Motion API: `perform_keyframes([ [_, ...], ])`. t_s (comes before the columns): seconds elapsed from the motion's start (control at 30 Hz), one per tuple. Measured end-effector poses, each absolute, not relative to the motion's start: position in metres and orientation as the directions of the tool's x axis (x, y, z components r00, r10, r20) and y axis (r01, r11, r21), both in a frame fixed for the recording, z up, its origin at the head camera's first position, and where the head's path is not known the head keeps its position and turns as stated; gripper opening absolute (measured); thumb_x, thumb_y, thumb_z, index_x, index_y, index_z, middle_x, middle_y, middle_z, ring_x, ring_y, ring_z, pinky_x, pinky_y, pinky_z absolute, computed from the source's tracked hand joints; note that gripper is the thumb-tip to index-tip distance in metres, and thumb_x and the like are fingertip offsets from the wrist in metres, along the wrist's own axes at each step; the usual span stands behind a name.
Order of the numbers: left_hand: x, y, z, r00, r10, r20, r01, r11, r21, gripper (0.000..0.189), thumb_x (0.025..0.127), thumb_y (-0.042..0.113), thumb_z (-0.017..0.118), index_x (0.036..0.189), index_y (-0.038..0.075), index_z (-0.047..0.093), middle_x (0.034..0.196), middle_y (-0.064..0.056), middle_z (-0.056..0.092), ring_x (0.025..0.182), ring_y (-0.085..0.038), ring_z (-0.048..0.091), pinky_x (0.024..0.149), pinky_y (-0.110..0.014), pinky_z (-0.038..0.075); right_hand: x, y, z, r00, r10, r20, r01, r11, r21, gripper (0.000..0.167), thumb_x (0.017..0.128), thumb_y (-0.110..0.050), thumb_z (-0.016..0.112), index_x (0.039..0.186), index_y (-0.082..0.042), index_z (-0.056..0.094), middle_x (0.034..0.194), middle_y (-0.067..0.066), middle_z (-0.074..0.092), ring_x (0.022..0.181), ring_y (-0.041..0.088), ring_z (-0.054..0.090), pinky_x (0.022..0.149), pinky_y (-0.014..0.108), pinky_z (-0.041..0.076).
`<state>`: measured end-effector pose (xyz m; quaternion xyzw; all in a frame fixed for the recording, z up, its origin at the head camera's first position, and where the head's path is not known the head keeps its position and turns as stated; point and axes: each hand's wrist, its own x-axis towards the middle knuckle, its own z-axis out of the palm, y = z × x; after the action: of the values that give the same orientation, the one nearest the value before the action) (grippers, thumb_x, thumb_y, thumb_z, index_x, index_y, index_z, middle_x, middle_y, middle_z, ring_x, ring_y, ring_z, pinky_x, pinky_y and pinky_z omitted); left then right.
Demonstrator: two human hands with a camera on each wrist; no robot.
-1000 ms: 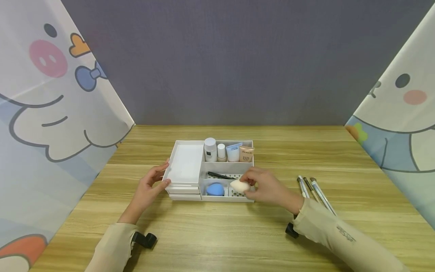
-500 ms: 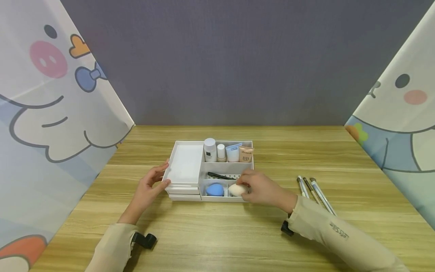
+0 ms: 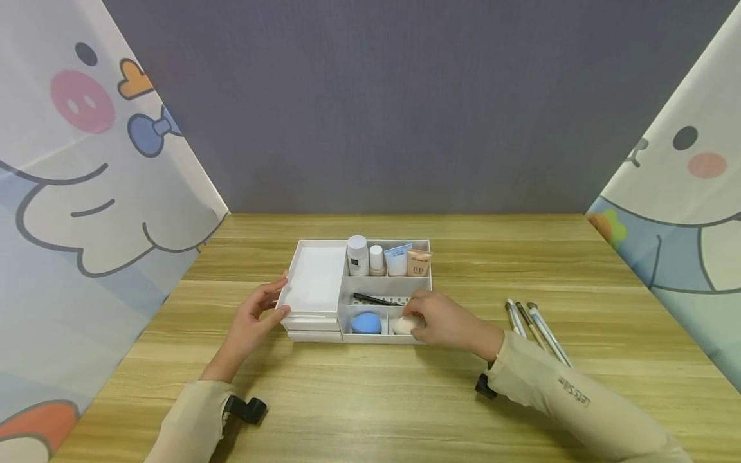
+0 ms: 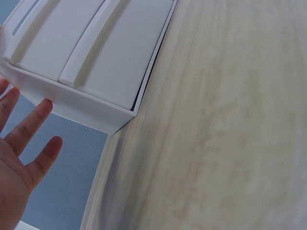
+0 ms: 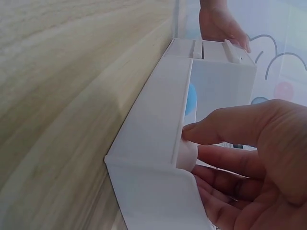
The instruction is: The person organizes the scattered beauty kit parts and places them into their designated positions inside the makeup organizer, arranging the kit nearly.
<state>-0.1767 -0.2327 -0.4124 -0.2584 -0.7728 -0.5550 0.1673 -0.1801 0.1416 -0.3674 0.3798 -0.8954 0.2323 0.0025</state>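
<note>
In the head view a white cosmetics organizer (image 3: pixel 315 276) stands on the wooden table. My left hand (image 3: pixel 258 316) rests against its left side, and the fingers (image 4: pixel 33 125) look spread and fairly straight in the left wrist view. At the front right compartment my right hand (image 3: pixel 448 325) pinches a cream makeup sponge (image 3: pixel 404 325) between thumb and fingers. The sponge sits low inside the compartment, partly covered by the fingertips. A blue makeup sponge (image 3: pixel 366 323) lies in the compartment to its left. Behind them lies a black pen-like stick (image 3: pixel 373 299).
Along the organizer's back row stand a white bottle (image 3: pixel 358 257), a smaller white-capped bottle (image 3: pixel 377 260), a blue-and-white tube (image 3: pixel 397 260) and a tan BB tube (image 3: pixel 419 262). Several makeup brushes (image 3: pixel 538 328) lie on the table to the right, near my right forearm.
My right hand has lowered the cream sponge from above the front right compartment down into it. The left hand and the organizer have stayed in place.
</note>
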Motion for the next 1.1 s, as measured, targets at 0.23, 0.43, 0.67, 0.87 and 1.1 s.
perform_keyframes([
  [0.23, -0.177, -0.234, -0.413, -0.816, 0.214, 0.537, 0.577, 0.263, 0.773, 0.046, 0.087, -0.017, 0.062, 0.131, -0.01, 0.053, 0.148, -0.019, 0.045, 0.114, 0.001, 0.058, 0.092, -0.014, 0.045, -0.179, 0.143, -0.369, -0.729, -0.648, 0.219, -0.662, 0.587, -0.466, 0.022, 0.077, 0.002, 0.074, 0.099, 0.0, 0.073, 0.088, 0.001, 0.064, 0.076, 0.011, 0.055, 0.067, 0.025, 0.05],
  [0.43, -0.177, -0.233, -0.412, -0.816, 0.214, 0.537, 0.578, 0.266, 0.772, 0.045, 0.087, -0.017, 0.062, 0.132, -0.01, 0.053, 0.149, -0.014, 0.046, 0.114, 0.001, 0.058, 0.092, -0.014, 0.045, -0.178, 0.149, -0.367, -0.747, -0.61, 0.264, -0.639, 0.55, -0.537, 0.022, 0.079, 0.001, 0.074, 0.101, 0.0, 0.071, 0.086, 0.002, 0.064, 0.077, 0.014, 0.057, 0.068, 0.029, 0.053],
  [0.67, -0.177, -0.233, -0.411, -0.814, 0.21, 0.542, 0.581, 0.267, 0.769, 0.045, 0.087, -0.018, 0.062, 0.131, -0.011, 0.054, 0.148, -0.012, 0.047, 0.113, 0.001, 0.059, 0.091, -0.014, 0.045, -0.175, 0.156, -0.362, -0.751, -0.584, 0.31, -0.639, 0.523, -0.564, 0.022, 0.081, 0.002, 0.073, 0.103, 0.001, 0.069, 0.092, 0.008, 0.068, 0.08, 0.018, 0.062, 0.073, 0.031, 0.056],
  [0.87, -0.177, -0.234, -0.412, -0.819, 0.209, 0.535, 0.574, 0.267, 0.774, 0.045, 0.087, -0.017, 0.062, 0.131, -0.011, 0.053, 0.148, -0.016, 0.046, 0.113, 0.001, 0.058, 0.092, -0.014, 0.045, -0.173, 0.162, -0.36, -0.759, -0.573, 0.309, -0.632, 0.532, -0.564, 0.024, 0.081, 0.001, 0.075, 0.104, 0.001, 0.069, 0.09, 0.007, 0.068, 0.079, 0.02, 0.062, 0.072, 0.031, 0.056],
  [1.1, -0.177, -0.234, -0.413, -0.823, 0.21, 0.528, 0.568, 0.273, 0.777, 0.045, 0.088, -0.016, 0.062, 0.131, -0.01, 0.054, 0.148, -0.019, 0.045, 0.114, 0.001, 0.058, 0.092, -0.014, 0.045, -0.17, 0.175, -0.355, -0.791, -0.531, 0.303, -0.591, 0.537, -0.602, 0.023, 0.082, 0.002, 0.074, 0.104, 0.0, 0.069, 0.089, 0.007, 0.069, 0.079, 0.02, 0.063, 0.072, 0.033, 0.057],
])
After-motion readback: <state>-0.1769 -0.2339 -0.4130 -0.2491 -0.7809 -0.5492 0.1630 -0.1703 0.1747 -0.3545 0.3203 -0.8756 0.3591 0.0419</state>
